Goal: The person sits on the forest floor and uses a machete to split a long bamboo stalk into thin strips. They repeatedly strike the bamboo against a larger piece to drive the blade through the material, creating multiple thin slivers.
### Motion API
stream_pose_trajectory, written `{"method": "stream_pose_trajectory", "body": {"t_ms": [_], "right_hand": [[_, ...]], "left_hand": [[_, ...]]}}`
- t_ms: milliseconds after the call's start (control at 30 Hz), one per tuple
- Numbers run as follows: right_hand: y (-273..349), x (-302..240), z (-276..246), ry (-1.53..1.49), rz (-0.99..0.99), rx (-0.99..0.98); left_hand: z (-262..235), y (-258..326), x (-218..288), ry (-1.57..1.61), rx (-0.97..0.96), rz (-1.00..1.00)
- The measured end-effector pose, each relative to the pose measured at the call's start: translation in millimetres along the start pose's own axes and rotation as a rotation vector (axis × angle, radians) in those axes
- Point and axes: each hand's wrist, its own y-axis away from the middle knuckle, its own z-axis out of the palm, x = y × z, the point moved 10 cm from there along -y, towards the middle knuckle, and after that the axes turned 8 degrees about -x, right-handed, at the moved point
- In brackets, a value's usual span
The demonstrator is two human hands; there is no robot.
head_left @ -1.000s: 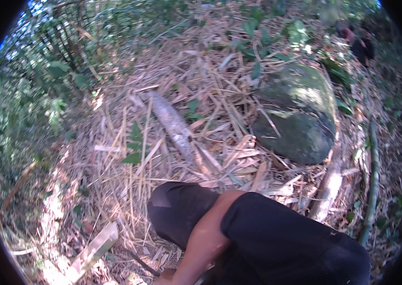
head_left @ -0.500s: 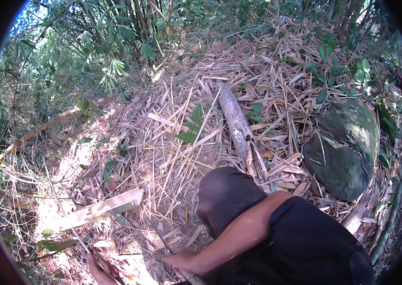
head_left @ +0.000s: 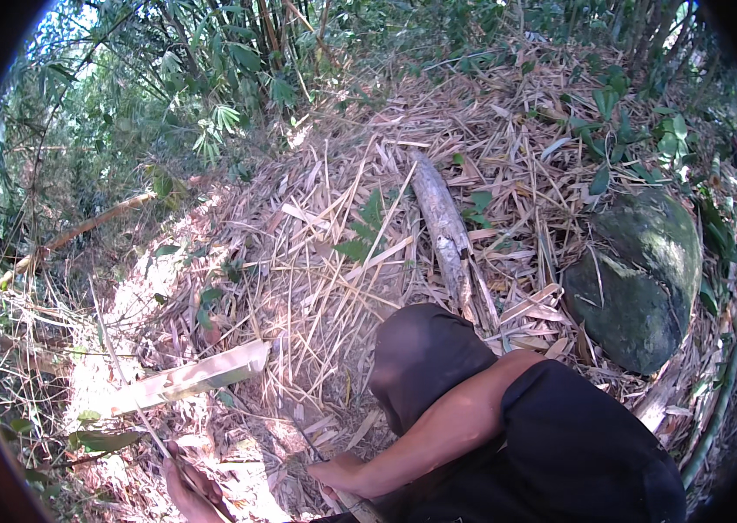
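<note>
At the lower left edge my left hand (head_left: 187, 492) is closed, its fingers curled round a long thin strip (head_left: 127, 383) that slants up and away over the leaf litter. My right hand (head_left: 338, 475) is a little to its right, wrapped round what looks like a knife (head_left: 300, 427). The narrow dark blade points up and left, and a pale wooden end shows below the fist. My bare right forearm crosses in front of my bent knee (head_left: 425, 362) in dark cloth. The lower edge cuts off part of both hands.
A split length of pale bamboo (head_left: 199, 375) lies just beyond my left hand. Farther off are a weathered log (head_left: 440, 222), a large mossy rock (head_left: 634, 283) on the right, dry leaf litter (head_left: 325, 253) and bamboo growth (head_left: 238, 65) at the back.
The whole view has shifted slightly, so the ground and log sit a little farther right. Both hands keep their grips with hardly any movement.
</note>
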Motion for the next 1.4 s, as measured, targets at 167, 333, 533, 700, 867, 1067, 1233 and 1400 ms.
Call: {"method": "stream_pose_trajectory", "body": {"t_ms": [167, 333, 533, 700, 867, 1067, 1233, 1400], "right_hand": [[-0.8, 3.2, -0.2, -0.05, 0.025, 0.008], [-9.0, 8.9, 0.7, -0.12, 0.015, 0.004], [-25.3, 19.7, 2.1, -0.1, 0.039, -0.02], [-18.4, 14.8, 0.7, -0.154, 0.017, 0.003], [-17.2, 14.0, 0.5, -0.233, -0.022, 0.012], [-32.9, 28.1, 0.4, -0.177, 0.036, 0.014], [-37.5, 31.0, 1.8, -0.157, 0.052, 0.003], [-37.1, 31.1, 1.1, -0.129, 0.061, 0.008]], "left_hand": [[1.8, -0.4, -0.2, 0.005, -0.012, 0.003], [3.1, 0.0, 1.0, 0.007, -0.024, 0.025], [2.9, 0.5, -0.4, 0.055, 0.002, 0.001], [1.1, -1.4, -0.6, 0.041, -0.041, 0.012], [1.3, -0.6, 0.2, 0.054, -0.031, 0.002], [1.6, 0.1, 1.0, 0.028, -0.024, -0.01], [2.3, -0.8, 1.3, 0.016, -0.05, 0.004], [3.4, 1.1, 1.5, 0.028, -0.052, 0.003]]}}
